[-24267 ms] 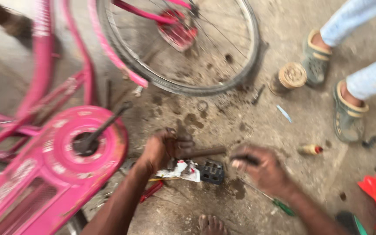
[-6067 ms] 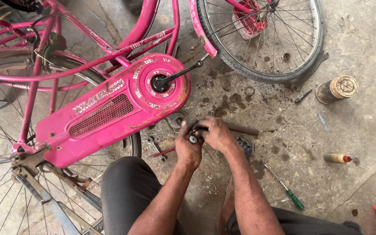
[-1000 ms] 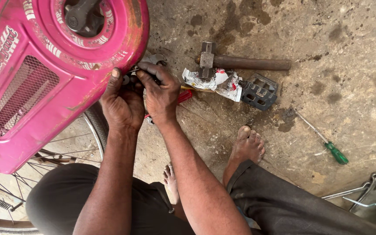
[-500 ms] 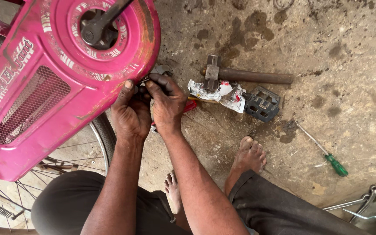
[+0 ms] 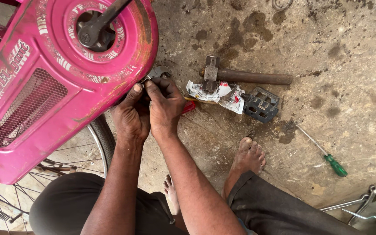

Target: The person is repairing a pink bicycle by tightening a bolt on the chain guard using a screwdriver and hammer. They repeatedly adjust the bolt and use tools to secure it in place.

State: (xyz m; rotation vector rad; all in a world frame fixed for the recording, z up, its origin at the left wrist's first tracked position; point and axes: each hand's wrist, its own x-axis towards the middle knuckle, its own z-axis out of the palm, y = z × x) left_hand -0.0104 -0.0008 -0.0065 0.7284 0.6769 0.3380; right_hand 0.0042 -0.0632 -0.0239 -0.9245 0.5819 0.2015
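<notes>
Two hands are pressed together at the lower right edge of the pink chain guard [image 5: 62, 82]. The left hand [image 5: 131, 115] is curled with its fingertips against the guard's rim, and the right hand [image 5: 166, 106] is closed beside it, thumb and fingers pinched toward the same spot. A grey metal tool head [image 5: 157, 72], apparently a spanner or pliers, is seen just beyond the fingertips, touching the guard's edge. Which hand grips it cannot be told, since the knuckles hide the handle. The tool lies straight ahead of both hands, away from the body. Its long axis seems to run from the hands up toward the guard, and the right hand is slightly the nearer. The black crank arm [image 5: 101, 24] is set in the guard's round opening, above and left of the hands.

On the concrete floor [image 5: 327, 65], toward its upper middle, a hammer [image 5: 244, 76] is laid with its handle pointing right. A crumpled wrapper [image 5: 216, 93] lies just below it, touching a black pedal [image 5: 261, 104]. A green-handled screwdriver [image 5: 323, 150] lies well apart toward the right edge. A bare foot [image 5: 249, 156] is planted near the pedal.

Compared with half a second ago, the hands are held at the same spot on the guard, in much the same clasp. The view has been drawn closer and shifted slightly, so that the guard fills more of the left side. The hammer, wrapper and pedal have not been moved.
</notes>
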